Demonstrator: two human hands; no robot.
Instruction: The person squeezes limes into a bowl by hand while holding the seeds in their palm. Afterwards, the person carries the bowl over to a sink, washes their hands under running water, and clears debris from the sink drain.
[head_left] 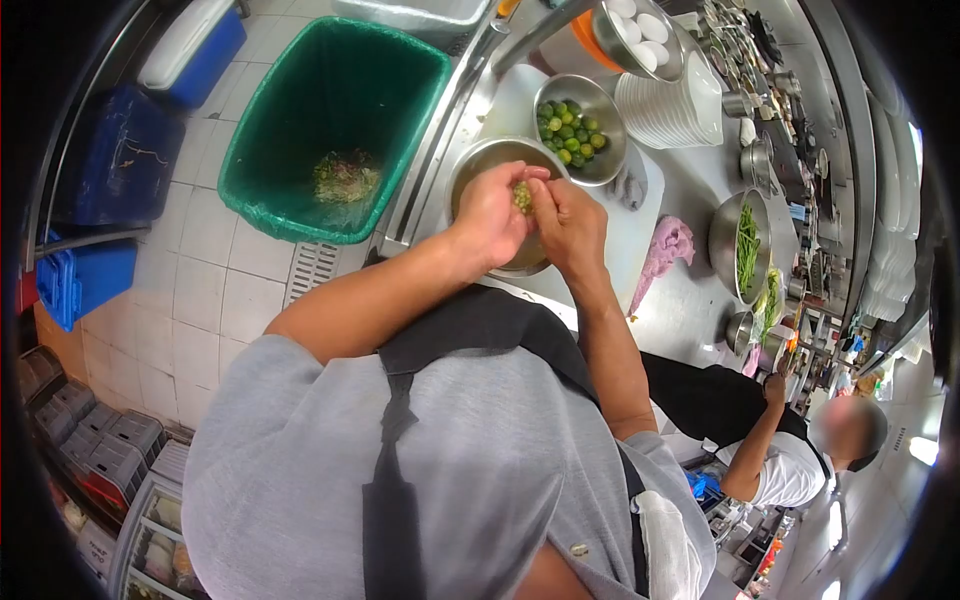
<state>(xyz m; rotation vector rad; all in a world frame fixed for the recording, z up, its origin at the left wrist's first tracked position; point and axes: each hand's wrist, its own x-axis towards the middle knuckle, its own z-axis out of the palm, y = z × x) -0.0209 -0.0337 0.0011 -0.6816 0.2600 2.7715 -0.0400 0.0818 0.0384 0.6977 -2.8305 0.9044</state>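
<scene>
Yellow-green clump [522, 196] between your two hands, above a steel bowl [463, 172] on the table [682, 320].
Your left hand [488, 218] is cupped about the clump, and your right hand [570, 222] closes on it from the other side, leaving little gap between them. The table is shiny metal, partly covered by a white board [632, 240]; small green citrus fruits [568, 132], stacked white plates [668, 108] and a crumpled pink bundle [668, 248] lie around your hands. To your left, a green bin [285, 110] with scraps inside stands on pale floor tiles [197, 268] beside a slotted drain [312, 268]. Another person [790, 465] works off to your right.
</scene>
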